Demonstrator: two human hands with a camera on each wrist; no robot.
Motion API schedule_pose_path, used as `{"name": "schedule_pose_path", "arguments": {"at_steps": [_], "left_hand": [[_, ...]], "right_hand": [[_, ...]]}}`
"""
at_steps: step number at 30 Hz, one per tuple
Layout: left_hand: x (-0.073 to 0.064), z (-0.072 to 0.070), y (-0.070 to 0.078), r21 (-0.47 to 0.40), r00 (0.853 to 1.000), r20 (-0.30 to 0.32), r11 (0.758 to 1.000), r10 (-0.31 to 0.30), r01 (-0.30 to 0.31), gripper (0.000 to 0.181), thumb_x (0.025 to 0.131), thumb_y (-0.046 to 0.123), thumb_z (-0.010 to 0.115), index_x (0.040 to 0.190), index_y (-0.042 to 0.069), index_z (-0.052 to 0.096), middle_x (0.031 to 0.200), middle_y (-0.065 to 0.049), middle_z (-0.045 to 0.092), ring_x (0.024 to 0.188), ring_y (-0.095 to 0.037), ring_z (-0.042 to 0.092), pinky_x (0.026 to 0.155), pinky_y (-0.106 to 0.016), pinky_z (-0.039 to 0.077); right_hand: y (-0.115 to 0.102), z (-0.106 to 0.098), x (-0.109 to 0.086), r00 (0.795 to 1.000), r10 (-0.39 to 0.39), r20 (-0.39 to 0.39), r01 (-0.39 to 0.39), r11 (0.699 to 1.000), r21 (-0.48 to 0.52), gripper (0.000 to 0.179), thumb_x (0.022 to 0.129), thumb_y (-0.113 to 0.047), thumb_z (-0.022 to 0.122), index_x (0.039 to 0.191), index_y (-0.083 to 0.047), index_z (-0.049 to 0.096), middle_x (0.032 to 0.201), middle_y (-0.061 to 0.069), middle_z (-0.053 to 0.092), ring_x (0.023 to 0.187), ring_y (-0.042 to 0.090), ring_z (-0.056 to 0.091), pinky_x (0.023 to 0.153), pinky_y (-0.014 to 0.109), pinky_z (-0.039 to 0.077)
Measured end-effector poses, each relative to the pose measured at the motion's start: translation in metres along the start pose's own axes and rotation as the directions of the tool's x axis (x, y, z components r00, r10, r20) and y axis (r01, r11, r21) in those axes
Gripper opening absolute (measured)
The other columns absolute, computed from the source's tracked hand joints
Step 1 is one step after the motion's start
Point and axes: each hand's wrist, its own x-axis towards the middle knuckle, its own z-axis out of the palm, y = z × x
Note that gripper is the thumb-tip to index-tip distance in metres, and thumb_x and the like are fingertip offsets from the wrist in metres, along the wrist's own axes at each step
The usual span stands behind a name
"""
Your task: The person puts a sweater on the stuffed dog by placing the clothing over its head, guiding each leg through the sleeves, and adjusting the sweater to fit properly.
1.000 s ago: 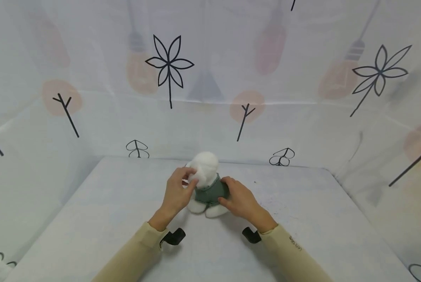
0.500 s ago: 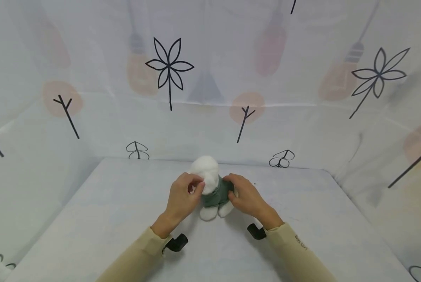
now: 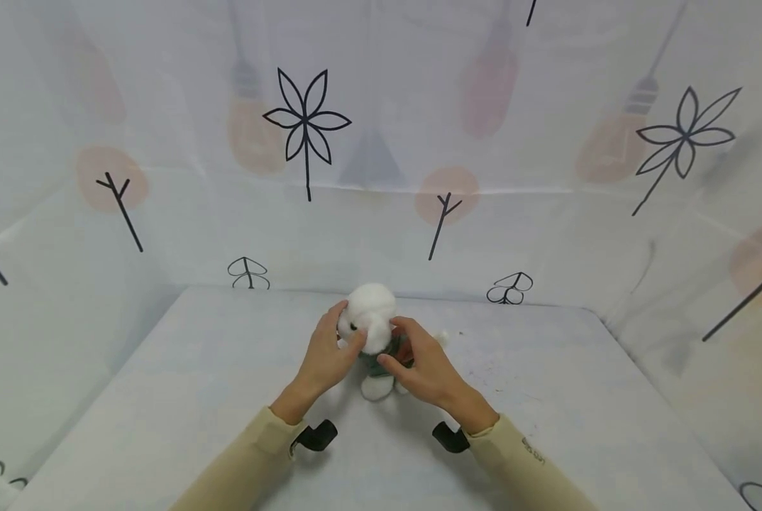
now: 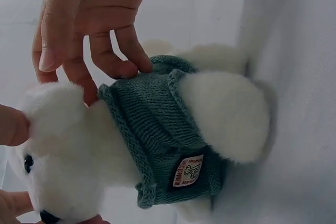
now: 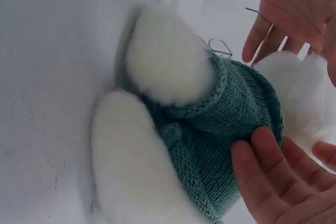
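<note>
A white plush toy (image 3: pixel 371 301) in a green knitted sweater (image 4: pixel 152 114) stands upright on the white surface. A black eye and nose show on its head in the left wrist view, and a small label is on the sweater. My left hand (image 3: pixel 323 358) holds the head, its thumb on one side and its fingers on the other. On the toy's right in the head view, my right hand (image 3: pixel 428 369) touches the sweater with its fingertips. Its thumb is held apart from the fingers. Both white feet (image 5: pixel 165 56) rest on the surface in the right wrist view.
The white table surface (image 3: pixel 164 397) spreads around the toy. Pale cloth walls (image 3: pixel 368 234) printed with flowers and twigs rise behind it and at both sides. A black wrist device (image 3: pixel 317 435) hangs at the left cuff, another (image 3: pixel 451 436) at the right.
The toy has shifted slightly right, and an eye now shows beside my left hand. My right hand moved right with the sweater, then back left, nearer the head.
</note>
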Motion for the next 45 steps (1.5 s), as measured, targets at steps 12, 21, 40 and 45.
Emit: {"name": "schedule_pose_path", "arguments": {"at_steps": [12, 21, 40, 45], "left_hand": [[-0.004, 0.003, 0.01, -0.04, 0.999, 0.033, 0.999, 0.0, 0.001, 0.057, 0.088, 0.032, 0.066, 0.131, -0.001, 0.047, 0.097, -0.008, 0.051, 0.084, -0.022, 0.05, 0.072, -0.036, 0.048], [-0.006, 0.006, 0.009, 0.02, 0.995, -0.085, 0.998, 0.055, -0.053, 0.028, 0.088, 0.021, 0.065, 0.109, 0.003, 0.06, 0.112, -0.014, 0.054, 0.108, -0.032, 0.051, 0.088, -0.047, 0.044], [-0.007, 0.003, 0.011, -0.129, 0.997, 0.079, 0.991, -0.021, 0.031, 0.044, 0.087, 0.025, 0.071, 0.121, 0.01, 0.047, 0.086, -0.005, 0.057, 0.074, -0.015, 0.058, 0.067, -0.031, 0.051], [-0.01, 0.005, 0.014, -0.113, 0.998, 0.067, 0.994, -0.008, 0.015, 0.034, 0.089, 0.025, 0.068, 0.113, 0.012, 0.047, 0.081, -0.003, 0.057, 0.072, -0.014, 0.06, 0.064, -0.029, 0.051]], "right_hand": [[0.009, -0.006, 0.001, 0.991, 0.099, -0.086, -0.101, 0.995, -0.016, 0.066, 0.084, -0.046, 0.07, 0.132, -0.011, 0.043, 0.106, 0.002, 0.06, 0.085, 0.011, 0.056, 0.072, 0.033, 0.05], [0.02, -0.011, 0.003, 0.987, 0.106, -0.124, -0.109, 0.994, -0.02, 0.052, 0.089, -0.042, 0.065, 0.129, -0.013, 0.048, 0.099, -0.002, 0.059, 0.08, 0.01, 0.054, 0.068, 0.032, 0.048], [0.018, -0.022, 0.004, 0.986, 0.16, -0.051, -0.15, 0.974, 0.168, 0.041, 0.095, -0.032, 0.059, 0.134, -0.021, 0.049, 0.113, 0.008, 0.059, 0.087, 0.02, 0.067, 0.07, 0.037, 0.054], [0.031, -0.025, 0.006, 0.988, 0.155, -0.008, -0.148, 0.954, 0.261, 0.039, 0.097, -0.029, 0.056, 0.135, -0.025, 0.05, 0.133, 0.006, 0.053, 0.105, 0.029, 0.063, 0.079, 0.043, 0.053]]}}
